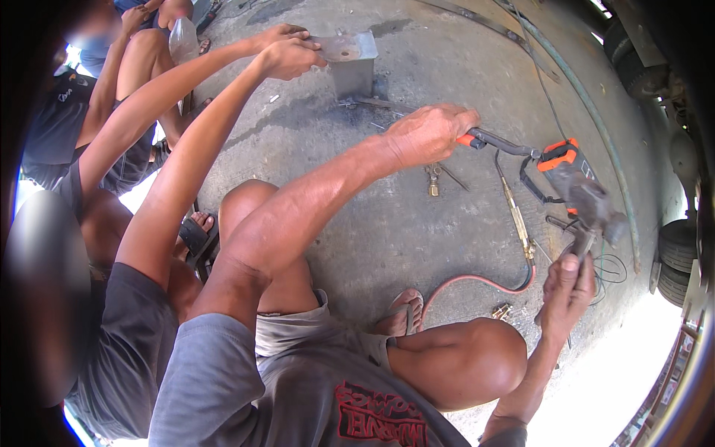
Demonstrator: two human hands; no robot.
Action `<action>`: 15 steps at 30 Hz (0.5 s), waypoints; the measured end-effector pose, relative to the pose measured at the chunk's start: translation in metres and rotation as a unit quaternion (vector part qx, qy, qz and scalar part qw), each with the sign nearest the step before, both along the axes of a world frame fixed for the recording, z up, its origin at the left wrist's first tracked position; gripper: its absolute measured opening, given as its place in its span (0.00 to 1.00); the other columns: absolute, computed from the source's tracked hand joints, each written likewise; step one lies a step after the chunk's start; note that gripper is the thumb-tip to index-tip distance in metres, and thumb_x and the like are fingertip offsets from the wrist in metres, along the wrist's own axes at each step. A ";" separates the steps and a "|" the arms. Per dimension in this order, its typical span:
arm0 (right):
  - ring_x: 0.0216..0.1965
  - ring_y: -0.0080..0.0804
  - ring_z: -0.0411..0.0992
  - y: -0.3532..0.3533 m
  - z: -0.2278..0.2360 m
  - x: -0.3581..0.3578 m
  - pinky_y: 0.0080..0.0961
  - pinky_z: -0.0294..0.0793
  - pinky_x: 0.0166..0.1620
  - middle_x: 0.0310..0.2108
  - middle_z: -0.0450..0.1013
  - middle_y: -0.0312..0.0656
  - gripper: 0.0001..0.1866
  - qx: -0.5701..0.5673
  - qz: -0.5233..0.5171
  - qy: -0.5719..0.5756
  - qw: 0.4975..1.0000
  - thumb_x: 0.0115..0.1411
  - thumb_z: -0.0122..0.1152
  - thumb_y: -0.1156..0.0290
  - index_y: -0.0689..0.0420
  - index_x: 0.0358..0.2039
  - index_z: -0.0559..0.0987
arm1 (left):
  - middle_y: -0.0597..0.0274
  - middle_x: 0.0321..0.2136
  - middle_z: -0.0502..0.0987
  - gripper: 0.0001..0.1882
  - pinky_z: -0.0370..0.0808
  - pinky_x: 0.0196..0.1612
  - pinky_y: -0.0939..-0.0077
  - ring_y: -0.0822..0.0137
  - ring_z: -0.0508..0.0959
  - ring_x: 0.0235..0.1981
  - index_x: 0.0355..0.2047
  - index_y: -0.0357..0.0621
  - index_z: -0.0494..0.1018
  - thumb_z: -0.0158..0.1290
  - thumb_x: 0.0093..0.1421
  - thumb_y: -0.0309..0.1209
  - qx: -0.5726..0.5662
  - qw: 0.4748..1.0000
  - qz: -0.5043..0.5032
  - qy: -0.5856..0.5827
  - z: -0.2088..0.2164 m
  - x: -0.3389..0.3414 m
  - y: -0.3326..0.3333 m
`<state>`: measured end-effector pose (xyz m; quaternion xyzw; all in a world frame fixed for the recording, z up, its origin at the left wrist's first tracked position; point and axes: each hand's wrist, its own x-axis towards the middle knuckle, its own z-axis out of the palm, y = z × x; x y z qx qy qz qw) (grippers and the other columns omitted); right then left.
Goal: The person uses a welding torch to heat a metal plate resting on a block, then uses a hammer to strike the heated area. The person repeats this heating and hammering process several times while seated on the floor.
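Observation:
My left hand [436,134], stretched out to the middle, is closed around an orange-and-black handle [473,139] that looks like a welding electrode holder. From it a thick dark cable [506,144] runs right toward an orange-and-grey machine [562,164] with a black strap. In my right hand [570,287], raised at the right, is a hammer [590,205], its head slightly blurred and overlapping the machine. A grey metal box-shaped piece [351,74] stands beyond my left hand. Another person's two hands [287,56] rest at its top left edge.
A brass gas torch [515,212] with a red hose [477,279] lies on the concrete floor. Brass fittings [434,182] lie nearby. A long pipe [603,123] stretches along the right, near vehicle wheels [678,249]. People crouch close at my left.

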<state>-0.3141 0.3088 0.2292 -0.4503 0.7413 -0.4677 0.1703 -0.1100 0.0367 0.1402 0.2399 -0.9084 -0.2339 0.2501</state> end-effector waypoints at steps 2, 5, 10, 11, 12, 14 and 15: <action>0.17 0.18 0.60 -0.005 0.023 0.006 0.19 0.58 0.20 0.20 0.63 0.34 0.23 -0.106 -0.010 -0.041 0.993 0.76 0.55 0.48 0.57 0.35 0.70 | 0.50 0.38 0.80 0.19 0.81 0.48 0.51 0.46 0.83 0.47 0.49 0.43 0.72 0.60 0.59 0.18 -0.012 1.000 0.005 0.004 -0.001 0.000 0.000; 0.16 0.18 0.59 -0.032 0.033 0.009 0.19 0.55 0.18 0.20 0.63 0.34 0.25 -0.301 0.068 -0.163 0.937 0.76 0.53 0.47 0.57 0.31 0.67 | 0.50 0.39 0.80 0.18 0.81 0.48 0.50 0.46 0.82 0.47 0.48 0.42 0.72 0.59 0.58 0.17 -0.003 1.000 0.016 0.008 0.007 -0.006 -0.001; 0.17 0.15 0.55 -0.041 -0.008 -0.003 0.18 0.51 0.20 0.20 0.60 0.30 0.21 -0.001 -0.001 0.066 0.998 0.77 0.55 0.50 0.55 0.34 0.70 | 0.50 0.40 0.80 0.19 0.80 0.51 0.52 0.47 0.82 0.48 0.49 0.42 0.73 0.59 0.57 0.16 -0.025 1.000 0.008 0.003 0.004 -0.010 -0.003; 0.17 0.13 0.54 -0.041 -0.012 -0.002 0.17 0.51 0.20 0.19 0.59 0.28 0.21 0.012 -0.023 0.005 1.000 0.77 0.54 0.49 0.53 0.34 0.69 | 0.50 0.40 0.81 0.20 0.80 0.52 0.53 0.48 0.82 0.49 0.49 0.42 0.73 0.58 0.57 0.15 -0.030 1.000 -0.002 -0.002 0.003 -0.012 -0.002; 0.17 0.12 0.53 -0.042 -0.016 0.001 0.15 0.50 0.19 0.18 0.58 0.27 0.21 0.025 -0.045 -0.055 0.997 0.77 0.54 0.48 0.52 0.33 0.68 | 0.50 0.40 0.81 0.20 0.80 0.53 0.54 0.48 0.82 0.49 0.49 0.42 0.73 0.58 0.56 0.15 -0.034 0.999 -0.012 -0.006 0.001 -0.013 -0.001; 0.16 0.12 0.53 -0.038 -0.027 0.009 0.15 0.51 0.18 0.18 0.57 0.27 0.21 0.030 -0.075 -0.170 0.982 0.77 0.54 0.47 0.51 0.33 0.69 | 0.50 0.40 0.81 0.17 0.80 0.54 0.54 0.49 0.82 0.50 0.48 0.41 0.73 0.57 0.58 0.17 -0.060 0.997 -0.046 -0.013 -0.001 -0.020 0.002; 0.15 0.13 0.53 -0.032 -0.037 0.006 0.15 0.51 0.18 0.18 0.57 0.27 0.22 0.031 -0.088 -0.198 0.976 0.76 0.54 0.47 0.51 0.33 0.69 | 0.50 0.40 0.81 0.16 0.79 0.54 0.54 0.50 0.82 0.50 0.48 0.41 0.73 0.57 0.59 0.19 -0.075 0.995 -0.066 -0.014 -0.002 -0.026 0.003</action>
